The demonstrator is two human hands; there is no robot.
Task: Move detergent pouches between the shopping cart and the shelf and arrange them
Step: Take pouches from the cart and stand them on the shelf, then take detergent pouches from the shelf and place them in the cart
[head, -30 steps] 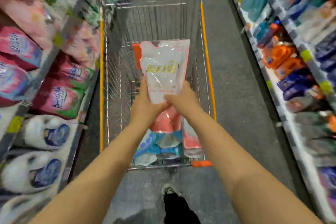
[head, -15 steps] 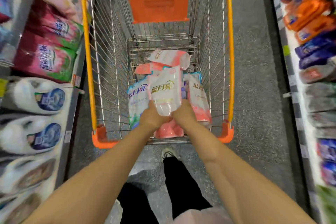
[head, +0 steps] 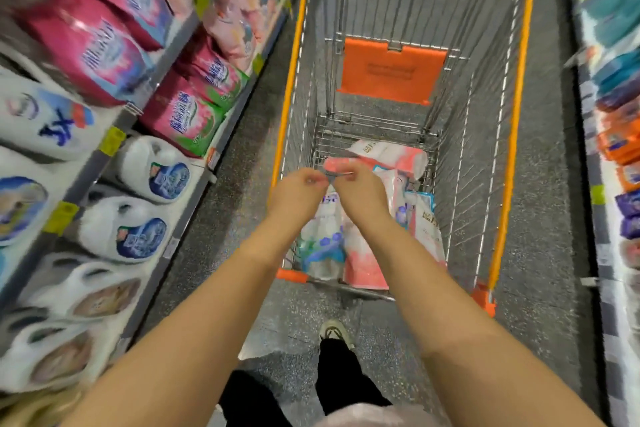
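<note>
Here, both hands (head: pixel 329 189) — pinching pouch (head: pixel 337 173), labels blurred

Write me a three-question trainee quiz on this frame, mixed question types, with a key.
1. True or false: the pouches lie inside the cart.
2. Multiple choice: what colour is the flap on the cart's far wall? A) blue B) orange C) green
3. Short answer: where are the left hand and right hand relative to the cart?

Key
1. True.
2. B.
3. Side by side above the cart's near end, over the pouches, pinching the top edge of one pouch.
</note>
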